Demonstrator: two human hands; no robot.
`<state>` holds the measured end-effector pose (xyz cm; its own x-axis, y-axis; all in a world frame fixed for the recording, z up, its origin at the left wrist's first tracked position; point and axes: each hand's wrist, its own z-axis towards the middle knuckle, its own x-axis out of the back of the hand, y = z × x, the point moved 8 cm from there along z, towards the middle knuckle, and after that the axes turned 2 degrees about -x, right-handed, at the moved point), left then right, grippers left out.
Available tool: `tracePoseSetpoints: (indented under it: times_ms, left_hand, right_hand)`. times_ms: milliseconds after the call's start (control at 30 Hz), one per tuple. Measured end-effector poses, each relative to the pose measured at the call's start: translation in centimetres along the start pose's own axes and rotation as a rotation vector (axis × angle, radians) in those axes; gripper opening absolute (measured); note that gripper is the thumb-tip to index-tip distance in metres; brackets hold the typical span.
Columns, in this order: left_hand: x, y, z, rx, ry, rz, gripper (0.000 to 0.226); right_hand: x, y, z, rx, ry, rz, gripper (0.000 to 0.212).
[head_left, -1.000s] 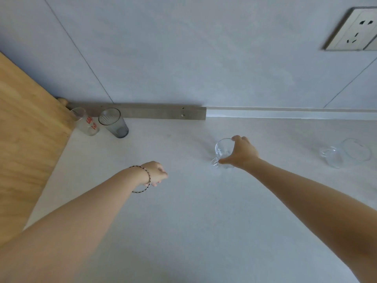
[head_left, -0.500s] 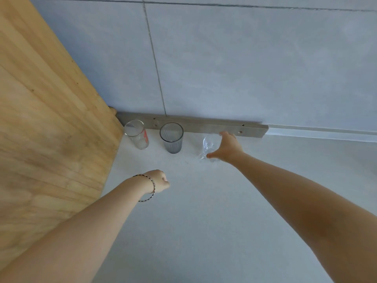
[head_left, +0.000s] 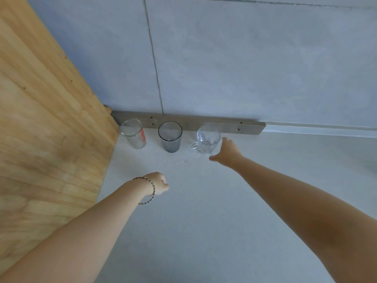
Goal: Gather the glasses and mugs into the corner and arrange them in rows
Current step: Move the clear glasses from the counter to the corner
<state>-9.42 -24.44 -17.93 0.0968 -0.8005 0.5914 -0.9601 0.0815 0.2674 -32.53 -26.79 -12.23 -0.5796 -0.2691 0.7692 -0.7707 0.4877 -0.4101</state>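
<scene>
Hands: right hand [head_left: 225,153] spread, fingers slack, clear of the glass mug [head_left: 206,141] just ahead of it; left hand [head_left: 158,183] fisted, empty. Mug third in row, beyond the grey tumbler [head_left: 170,137] and printed glass [head_left: 134,134]. Placing step apparently finished; next I fetch another piece.

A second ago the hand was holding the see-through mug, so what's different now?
The right hand carried the clear mug left into the corner and let go; it now stands beside the grey glass, hand open just off it. The red-printed glass and grey glass stayed put; the left hand stayed curled.
</scene>
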Motion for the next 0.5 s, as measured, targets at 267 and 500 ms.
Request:
tracePoseSetpoints:
  times_ms: [267, 500]
  left_hand:
    - [-4.7, 12.9, -0.9, -0.123, -0.019, 0.127, 0.037]
    - [-12.5, 30.3, -2.4, -0.280, -0.064, 0.226, 0.037]
  right_hand:
    - [1.2, 15.3, -8.0, -0.061, -0.282, -0.216, 0.048]
    - [10.5, 33.9, -14.4, -0.195, -0.114, -0.197, 0.042]
